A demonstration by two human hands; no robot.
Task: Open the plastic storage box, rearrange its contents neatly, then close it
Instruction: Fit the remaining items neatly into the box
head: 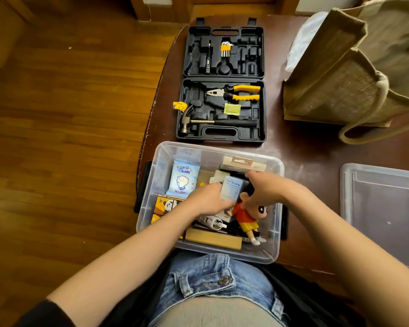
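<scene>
The clear box (275, 210) sits open at the near edge of the dark table (309, 152), right up against the person's lap, and its lid (385, 208) lies flat on the table off to the right, well apart from it. Both hands are down inside the box. The left hand (208, 200) is curled around the lower end of a small pale-blue carton (232, 191), fingers tucked under it so I can't see the tips. The right hand (266, 187) comes in from the other side, fingers bent over the top of the stuff just behind that carton; can't tell exactly what it has hold of, looks like something dark. So the carton is basically sandwiched between the two hands, standing upright-ish.

Rest of the box: a wet wipes pack (184, 177) leaning at the back left, a cartoon figure (247, 218) in a red shirt lying just under the right hand, a flat wooden block (213, 238) along the front wall.

Behind the box there's an open black tool case (223, 83) with pliers (236, 92) and a hammer (213, 121), and a burlap bag (350, 74) on the right.
</scene>
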